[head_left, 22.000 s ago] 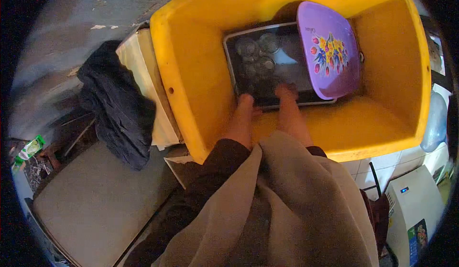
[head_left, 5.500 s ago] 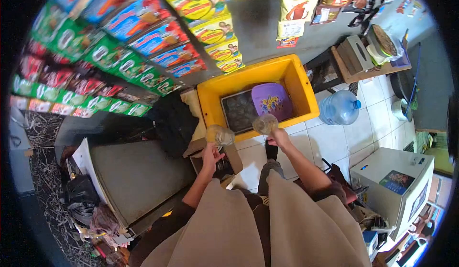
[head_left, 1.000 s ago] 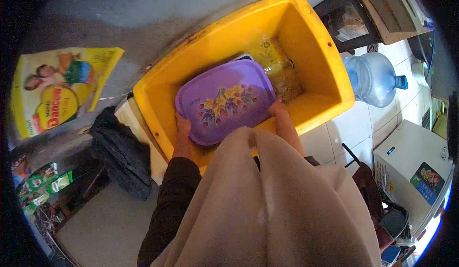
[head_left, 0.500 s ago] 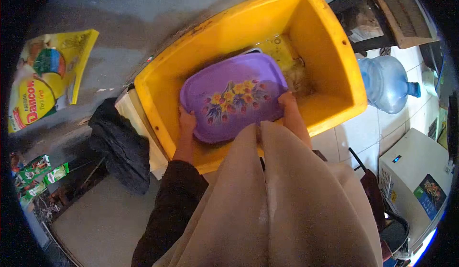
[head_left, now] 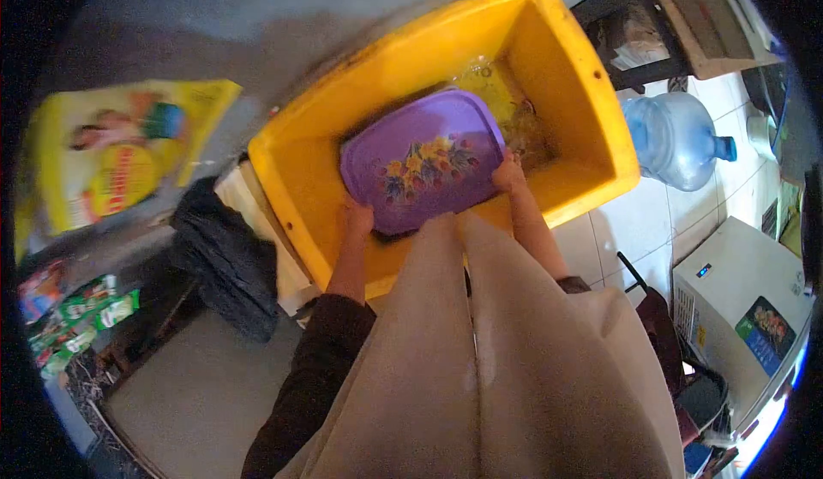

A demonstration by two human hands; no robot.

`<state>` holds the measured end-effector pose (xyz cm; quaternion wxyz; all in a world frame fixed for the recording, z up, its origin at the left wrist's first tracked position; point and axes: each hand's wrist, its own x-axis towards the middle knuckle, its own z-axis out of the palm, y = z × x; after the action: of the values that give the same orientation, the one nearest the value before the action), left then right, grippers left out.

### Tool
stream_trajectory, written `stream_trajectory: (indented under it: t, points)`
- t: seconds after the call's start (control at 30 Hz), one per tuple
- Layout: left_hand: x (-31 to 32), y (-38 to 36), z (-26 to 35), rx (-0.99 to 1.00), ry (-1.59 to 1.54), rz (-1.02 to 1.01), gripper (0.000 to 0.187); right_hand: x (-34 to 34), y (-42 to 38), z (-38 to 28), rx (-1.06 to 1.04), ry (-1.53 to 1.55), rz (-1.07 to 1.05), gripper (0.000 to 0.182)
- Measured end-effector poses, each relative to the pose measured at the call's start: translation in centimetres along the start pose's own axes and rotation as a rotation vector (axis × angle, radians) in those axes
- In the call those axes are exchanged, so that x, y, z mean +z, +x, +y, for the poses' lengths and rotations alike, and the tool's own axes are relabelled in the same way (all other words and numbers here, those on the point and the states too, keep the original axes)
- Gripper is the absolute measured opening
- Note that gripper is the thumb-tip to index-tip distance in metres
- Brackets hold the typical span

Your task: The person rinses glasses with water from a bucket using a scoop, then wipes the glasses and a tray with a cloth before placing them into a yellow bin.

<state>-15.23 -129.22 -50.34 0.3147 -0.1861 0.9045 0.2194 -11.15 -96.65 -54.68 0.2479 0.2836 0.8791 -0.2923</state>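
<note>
Inside a large yellow tub (head_left: 586, 76) lies a purple tray (head_left: 426, 164) with a printed bunch of flowers on it. My left hand (head_left: 356, 217) grips its lower left edge, the fingers partly hidden beneath the rim. At the tray's right edge, my right hand (head_left: 509, 173) holds it in the same way. The tray is a little tilted and covers part of the tub's bottom. Behind it, towards the tub's far right corner, are clear, crumpled-looking items on a yellow patterned surface, too unclear to name.
Right of the tub, a clear blue water bottle (head_left: 673, 139) lies on the tiled floor, with a white appliance (head_left: 729, 282) below it. A dark cloth (head_left: 225, 256) hangs at the left, near a yellow packet (head_left: 120, 158) and green sachets (head_left: 86, 312).
The tray and both my hands sit a little deeper in the tub. The whole view has shifted slightly, and the yellow packet looks nearer and more blurred.
</note>
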Motion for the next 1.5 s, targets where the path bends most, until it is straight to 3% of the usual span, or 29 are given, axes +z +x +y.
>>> stream_trajectory:
  t: [0.03, 0.1, 0.23, 0.3, 0.33, 0.4, 0.53, 0.63, 0.83, 0.9, 1.0, 1.2, 1.3, 1.5]
  points:
    - [-0.9, -1.8, 1.0, 0.019, 0.01, 0.007, 0.077, -1.5, -1.5, -0.2, 0.003, 0.016, 0.015, 0.07]
    - [-3.8, -5.3, 2.8, 0.002, -0.902, -0.049, 0.07, -4.7, -5.3, -0.3, -0.075, 0.264, 0.237, 0.069]
    - [-10.2, -11.1, 6.6, 0.159, -0.558, -0.026, 0.068, -14.4, -13.0, 0.8, -0.202, 0.579, 0.292, 0.066]
    - [-13.7, -14.1, 10.0, 0.362, -0.396, -0.232, 0.063, -21.0, -18.2, 0.1, -0.156, 0.752, 0.158, 0.058]
    - [-15.3, -15.7, 12.1, 0.393, -0.392, -0.235, 0.063, -22.8, -19.3, 0.8, -0.149, 0.722, 0.144, 0.054]
    - [-17.5, -19.9, 15.3, 0.713, -0.407, -0.2, 0.056, -26.5, -23.4, 0.4, -0.191, 0.742, 0.179, 0.053]
    - [-22.6, -29.9, 23.2, 0.842, -0.597, -0.354, 0.052, -34.5, -31.5, -2.8, -0.298, 0.776, 0.213, 0.052]
    - [-24.2, -35.0, 26.8, 0.996, -0.539, -0.436, 0.05, -37.8, -36.9, -4.2, -0.366, 0.763, 0.282, 0.052]
    - [-22.8, -41.2, 30.8, 1.019, -0.403, -0.616, 0.045, -41.7, -44.3, -0.2, -0.336, 0.757, 0.369, 0.046]
    - [-21.2, -42.5, 32.3, 0.983, -0.374, -0.758, 0.044, -41.9, -45.7, 2.2, -0.3, 0.704, 0.595, 0.043]
    - [-18.0, -44.1, 35.9, 1.034, -0.328, -0.834, 0.043, -42.7, -47.1, 4.6, -0.207, 0.837, 0.736, 0.041]
    - [-10.6, -47.7, 47.4, 1.247, -0.275, -0.852, 0.041, -46.7, -45.7, 10.9, -0.107, 1.089, 0.824, 0.043]
    - [-8.3, -52.1, 54.1, 1.209, -0.297, -0.91, 0.041, -50.9, -45.2, 13.7, -0.051, 1.067, 0.854, 0.043]
    - [-3.4, -57.0, 63.7, 1.329, -0.338, -1.026, 0.04, -57.6, -45.5, 19.0, -0.013, 1.083, 0.981, 0.042]
